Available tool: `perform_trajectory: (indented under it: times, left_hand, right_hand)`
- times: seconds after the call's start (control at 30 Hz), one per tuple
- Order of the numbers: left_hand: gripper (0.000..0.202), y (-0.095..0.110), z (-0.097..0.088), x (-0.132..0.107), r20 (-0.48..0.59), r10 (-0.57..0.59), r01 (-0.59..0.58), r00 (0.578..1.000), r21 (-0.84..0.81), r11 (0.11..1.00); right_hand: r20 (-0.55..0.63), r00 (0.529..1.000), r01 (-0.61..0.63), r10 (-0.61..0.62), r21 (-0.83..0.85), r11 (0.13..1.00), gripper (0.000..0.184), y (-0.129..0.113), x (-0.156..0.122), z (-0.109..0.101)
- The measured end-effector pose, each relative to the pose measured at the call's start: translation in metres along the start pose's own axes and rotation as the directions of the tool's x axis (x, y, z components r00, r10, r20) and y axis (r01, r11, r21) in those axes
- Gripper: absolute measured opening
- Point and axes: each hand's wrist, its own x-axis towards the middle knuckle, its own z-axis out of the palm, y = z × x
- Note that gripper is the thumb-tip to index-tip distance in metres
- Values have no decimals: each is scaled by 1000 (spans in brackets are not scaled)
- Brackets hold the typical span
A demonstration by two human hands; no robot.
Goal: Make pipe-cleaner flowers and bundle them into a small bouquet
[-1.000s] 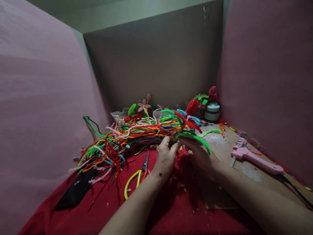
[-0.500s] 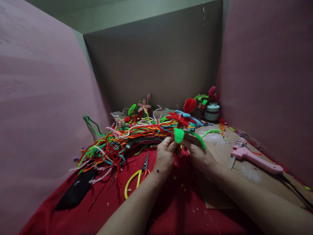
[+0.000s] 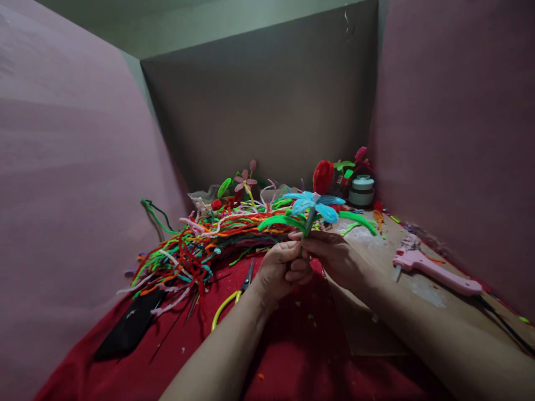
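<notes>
the pipe-cleaner bouquet (image 3: 310, 216) is upright above the red cloth (image 3: 301, 351), turned since half a second ago: its blue flower (image 3: 312, 203) now faces the camera, green leaves (image 3: 281, 221) spread to both sides. the red tulip (image 3: 323, 177) behind is probably part of it. the left hand (image 3: 286, 267) grips the stem (image 3: 306, 228) low; the right hand (image 3: 336, 253) pinches it just above. the left forearm (image 3: 225, 345) now hides the red handle of the scissors (image 3: 248, 278).

Craft workspace: heaped pipe cleaners (image 3: 234, 227), scissors (image 3: 247, 278), glue gun (image 3: 438, 271).
</notes>
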Motion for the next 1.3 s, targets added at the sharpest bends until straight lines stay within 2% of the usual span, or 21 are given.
perform_trajectory:
  times: [0.07, 0.17, 0.27, 0.33, 0.4, 0.47, 0.6, 0.7, 0.83, 1.0, 1.17, 1.3]
  left_hand:
    - [31, 1, 2, 1, -79, 91, -75, 993, 189, 979]
    - [25, -3, 5, 5, -180, 311, -180, 933, 518, 837]
    - [18, -11, 4, 8, -214, 479, -176, 851, 744, 645]
    - [19, -16, 3, 7, -186, 554, -139, 812, 859, 493]
    - [15, -19, 2, 7, -187, 577, -106, 795, 894, 435]
    - [11, -19, 2, 6, -226, 562, -108, 796, 860, 499]
    - [8, -12, 6, 5, -284, 475, -157, 833, 702, 695]
    - [10, -7, 11, 4, -318, 413, -154, 853, 603, 783]
    - [21, -6, 14, 3, -356, 380, -157, 854, 519, 840]
    - [20, -5, 16, 3, -398, 338, -174, 853, 394, 903]
    - [26, -1, 16, 2, -342, 250, -162, 906, 264, 951]
    - [27, 0, 11, 0, -235, 158, -127, 959, 142, 982]
  right_hand:
    - [6, 1000, 24, -24, -11, 1000, 16, -3, -2, 1]
    - [-35, 999, 1, 0, 32, 999, 19, -8, -4, 4]
    - [-148, 989, -26, 26, 4, 1000, 17, -14, -5, 8]
    - [-163, 986, -34, 24, -58, 998, 15, -17, -6, 11]
    - [-158, 987, -24, 9, -90, 996, 15, -18, -7, 14]
    - [-150, 989, -24, 15, -57, 998, 17, -16, -7, 15]
    - [-50, 997, -56, 59, 48, 997, 19, -9, -5, 12]
    - [-25, 999, -23, 23, -4, 1000, 16, -6, -2, 8]
    - [-5, 1000, 11, -11, -125, 992, 19, -5, 0, 3]
    - [-60, 998, 5, -14, -143, 990, 18, -7, 1, 0]
    - [-26, 999, 22, -28, -203, 979, 23, -12, 1, 1]
    - [22, 1000, 1, 4, -184, 983, 26, -11, 0, -1]
